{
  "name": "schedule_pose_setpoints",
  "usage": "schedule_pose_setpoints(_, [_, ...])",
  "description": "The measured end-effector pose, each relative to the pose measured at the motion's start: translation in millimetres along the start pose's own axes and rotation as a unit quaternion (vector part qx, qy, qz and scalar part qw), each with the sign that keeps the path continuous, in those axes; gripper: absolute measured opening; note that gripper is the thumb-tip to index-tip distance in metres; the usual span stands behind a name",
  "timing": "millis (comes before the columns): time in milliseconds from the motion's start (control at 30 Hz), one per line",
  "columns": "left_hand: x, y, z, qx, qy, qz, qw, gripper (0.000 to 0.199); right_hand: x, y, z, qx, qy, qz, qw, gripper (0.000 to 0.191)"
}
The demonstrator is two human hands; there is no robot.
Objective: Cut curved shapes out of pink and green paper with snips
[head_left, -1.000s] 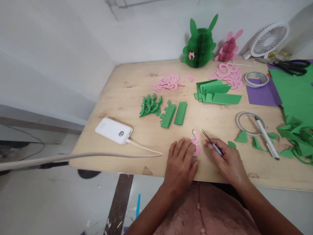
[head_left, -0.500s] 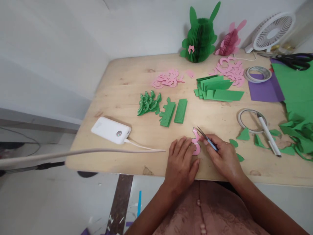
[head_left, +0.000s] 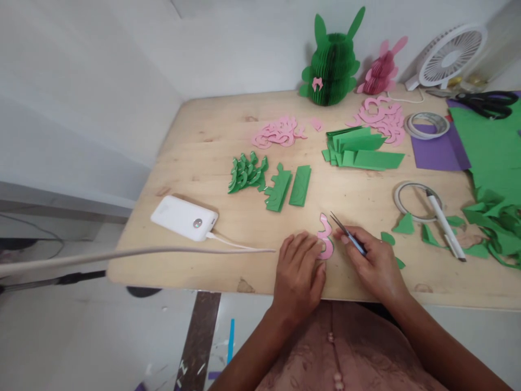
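Observation:
In front of me on the table lies a curvy pink paper cutout (head_left: 326, 251) with a pale strip along its upper part. My left hand (head_left: 299, 269) rests flat beside it, fingertips at its left edge, grasping nothing. A pair of blue tweezers (head_left: 353, 240) is pinched in my right hand (head_left: 376, 263), just to the right of the cutout; the slim dark points angle up and left, slightly parted and apart from the paper. Farther up are folded green paper pieces (head_left: 279, 191) and a pile of scalloped green cutouts (head_left: 246, 172).
A white power bank (head_left: 183, 217) with a cable sits left. Pink cutouts (head_left: 279, 132), green strips (head_left: 366, 149), tape rolls (head_left: 428, 126) and a marker (head_left: 445, 225) lie around. Behind stand a green paper figure (head_left: 331, 68), a pink one (head_left: 380, 70) and a fan (head_left: 451, 57); black scissors (head_left: 486, 102) lie right.
The tweezers' tips have drawn slightly right, away from the pink cutout. My left hand has hardly moved and the cutout stays put.

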State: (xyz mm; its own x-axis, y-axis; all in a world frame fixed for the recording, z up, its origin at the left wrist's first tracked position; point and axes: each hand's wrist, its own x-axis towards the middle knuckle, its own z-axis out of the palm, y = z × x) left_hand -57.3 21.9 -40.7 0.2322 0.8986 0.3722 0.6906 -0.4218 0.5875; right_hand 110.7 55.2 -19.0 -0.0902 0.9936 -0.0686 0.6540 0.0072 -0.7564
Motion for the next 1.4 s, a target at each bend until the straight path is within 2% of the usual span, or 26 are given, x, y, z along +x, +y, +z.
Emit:
schedule_pose_setpoints(633, [1.1, 1.8, 1.2, 0.015, -0.016, -0.008, 1.0, 0.029, 3.3, -2.8, 1.7, 0.007, 0.0, -0.003, 1.0, 0.028])
schedule_pose_setpoints(1033, [1.3, 0.7, 0.8, 0.005, -0.007, -0.012, 1.0, 0.031, 3.8, -3.7, 2.2, 0.03, 0.002, 0.005, 1.0, 0.028])
schedule_pose_setpoints(1233, [3.4, 1.3, 0.1, 0.009, -0.048, -0.028, 0.998, 0.031, 4.1, -0.5, 1.9, 0.02, 0.028, 0.009, 0.999, 0.027])
schedule_pose_setpoints(1400, [3.2, 1.5, -0.5, 0.005, -0.054, -0.029, 0.998, 0.029, 4.6, -1.3, 2.7, 0.022, 0.024, 0.012, 0.999, 0.027])
